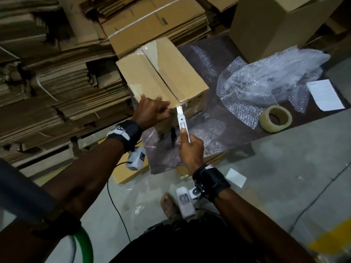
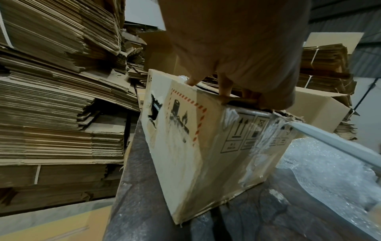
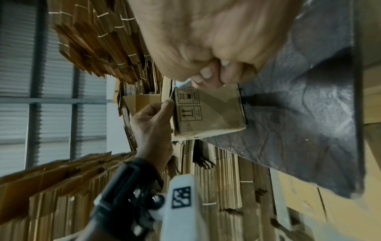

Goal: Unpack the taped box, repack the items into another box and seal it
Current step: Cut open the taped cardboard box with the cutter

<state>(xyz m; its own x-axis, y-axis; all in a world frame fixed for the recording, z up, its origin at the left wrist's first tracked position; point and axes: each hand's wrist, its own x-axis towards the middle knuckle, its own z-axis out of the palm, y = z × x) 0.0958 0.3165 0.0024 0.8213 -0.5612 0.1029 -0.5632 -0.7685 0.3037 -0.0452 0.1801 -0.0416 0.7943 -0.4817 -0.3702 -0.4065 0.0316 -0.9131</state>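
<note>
A taped brown box stands on the dark-covered table, with clear tape along its centre seam. My left hand holds the box's near top edge, fingers curled over the rim. In my right hand is a white box cutter, gripped by its handle. Its blade tip touches the near end of the seam, just right of my left fingers. The left wrist view shows the box's printed front and the cutter coming in from the right. From the right wrist, the box and left hand are visible.
Bubble wrap, a roll of clear tape and a white paper sheet lie on the table's right side. A large upright carton stands behind. Stacks of flat cardboard fill the left. Grey floor lies near me.
</note>
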